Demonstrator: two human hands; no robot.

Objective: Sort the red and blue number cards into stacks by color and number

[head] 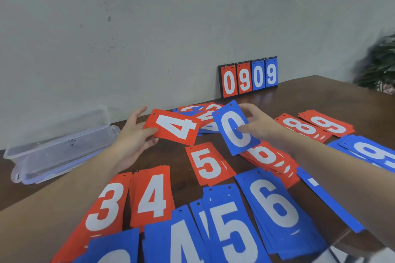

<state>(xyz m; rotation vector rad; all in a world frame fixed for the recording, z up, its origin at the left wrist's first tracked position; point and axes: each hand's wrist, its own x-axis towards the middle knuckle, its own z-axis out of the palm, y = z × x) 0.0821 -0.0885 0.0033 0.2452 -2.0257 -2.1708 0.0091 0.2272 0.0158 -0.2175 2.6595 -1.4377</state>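
right now your left hand (133, 134) pinches a red 4 card (173, 126) by its near end, thumb on top and fingers curled beneath, the card lifted over the table (320, 92). your right hand (259, 124) grips a blue 0 card (235, 127), thumb pressed on the face of the digit, fingers behind its far edge; the card tilts up, just beside the red 4. between and beyond both hands lies a loose pile (203, 113) of mixed red and blue cards. below your hands sit sorted stacks: red 5 (208, 163), red 3 (102, 207), red 4 stack (152, 195), blue 4 (177, 239), blue 5 (230, 226), blue 6 (275, 209). under your right forearm a red 6 stack (267, 156); right of that hand, red 8 (299, 127), red 9 (327, 123), blue 8 (372, 151). left of your left hand rests a clear box (59, 143). beyond your right hand a scoreboard (249, 78) leans on the wall.
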